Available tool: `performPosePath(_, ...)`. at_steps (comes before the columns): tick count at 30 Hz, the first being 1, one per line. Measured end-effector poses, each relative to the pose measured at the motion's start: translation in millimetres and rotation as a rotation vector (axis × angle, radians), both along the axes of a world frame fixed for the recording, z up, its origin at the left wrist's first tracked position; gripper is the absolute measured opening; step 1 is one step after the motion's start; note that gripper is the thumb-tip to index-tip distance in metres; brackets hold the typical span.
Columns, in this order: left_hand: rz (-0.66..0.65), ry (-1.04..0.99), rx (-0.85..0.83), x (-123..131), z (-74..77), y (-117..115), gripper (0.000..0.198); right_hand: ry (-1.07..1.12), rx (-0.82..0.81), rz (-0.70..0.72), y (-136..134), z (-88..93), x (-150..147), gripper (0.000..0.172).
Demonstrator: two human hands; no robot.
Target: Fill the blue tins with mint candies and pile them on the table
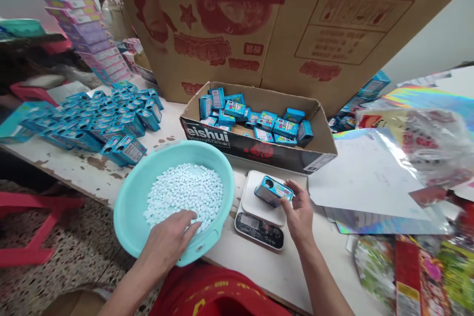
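Head view: right hand (301,212) grasping one end of small blue box (273,191), box over the white plate of the kitchen scale (259,229) on the tabletop (255,271). Left hand (166,239) in turquoise basin (126,217), fingertips at pale pellets (185,190); can't tell if any pinched. Open carton (237,150) with more blue boxes just behind scale.

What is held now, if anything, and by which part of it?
The right hand holds a small blue carton by the end opposite its dark opening. Whether the left hand holds any white tablets cannot be told.
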State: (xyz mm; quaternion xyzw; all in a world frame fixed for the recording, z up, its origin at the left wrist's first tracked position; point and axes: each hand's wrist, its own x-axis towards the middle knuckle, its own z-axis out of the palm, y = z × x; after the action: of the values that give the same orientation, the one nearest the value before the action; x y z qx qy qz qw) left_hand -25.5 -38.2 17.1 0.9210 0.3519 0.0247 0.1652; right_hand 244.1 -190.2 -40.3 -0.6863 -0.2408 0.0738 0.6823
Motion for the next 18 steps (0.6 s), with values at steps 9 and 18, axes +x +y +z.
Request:
performPosePath(9, -0.011, 0.098, -0.095, 1, 3.9, 3, 0.031, 0.203, 0.068, -0.297, -26, -11.4, 14, 0.043)
performPosePath(18, -0.078, 0.239, -0.173, 8, 15.7, 2, 0.03, 0.221, 0.06, -0.299, -29, -17.7, 16, 0.039)
